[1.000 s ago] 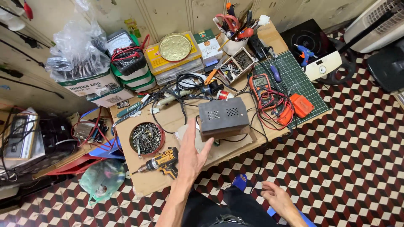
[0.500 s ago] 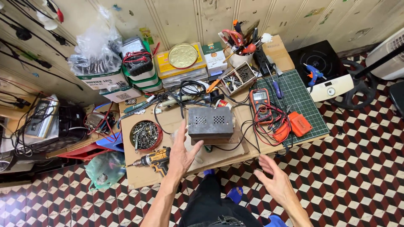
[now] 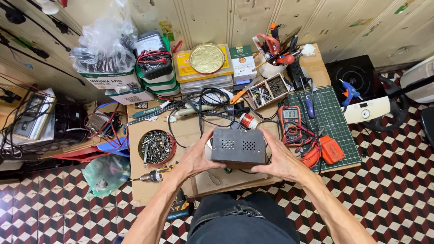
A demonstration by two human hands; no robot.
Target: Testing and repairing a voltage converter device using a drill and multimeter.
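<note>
Both hands now on the grey metal box [image 3: 238, 145], frame centre over the desk [image 3: 149, 190]: left hand [image 3: 195, 158] grasping its left end, right hand [image 3: 280, 160] its right end; half a second ago only the left was reaching it, so it's now fully held. Packages along the top: yellow flat box [image 3: 184, 68] under a round brass lid [image 3: 207, 58], green-and-white carton [image 3: 242, 58] beside it, white labelled cartons [image 3: 113, 83] upper left beneath a clear plastic bag [image 3: 106, 43].
</note>
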